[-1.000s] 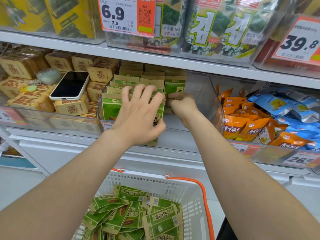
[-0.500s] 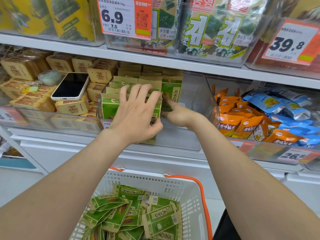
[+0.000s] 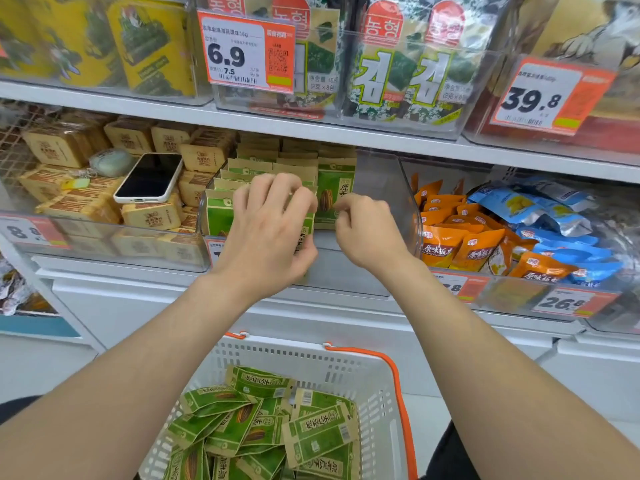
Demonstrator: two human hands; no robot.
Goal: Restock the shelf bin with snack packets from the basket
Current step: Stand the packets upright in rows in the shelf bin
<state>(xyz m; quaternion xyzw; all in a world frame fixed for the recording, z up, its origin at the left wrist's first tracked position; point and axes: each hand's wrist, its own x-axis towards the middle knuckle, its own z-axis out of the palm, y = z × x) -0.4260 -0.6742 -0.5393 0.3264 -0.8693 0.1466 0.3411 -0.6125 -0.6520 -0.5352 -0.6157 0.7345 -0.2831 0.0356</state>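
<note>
Green snack packets (image 3: pixel 334 188) are being lined up in rows in the clear shelf bin (image 3: pixel 410 202). The front row is being gripped by the left hand (image 3: pixel 266 230). The right hand (image 3: pixel 367 230) is being held curled beside one packet, though whether it grips cannot be told. Many loose packets (image 3: pixel 263 427) are being kept in the basket (image 3: pixel 346 368), so roughly half seems left.

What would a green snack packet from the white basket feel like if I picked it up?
Probably light and thin: the green snack packets lie flat, heaped in the white plastic basket. Likely bendy, since some curl at the edges. They would hardly roll, being flat.
</note>
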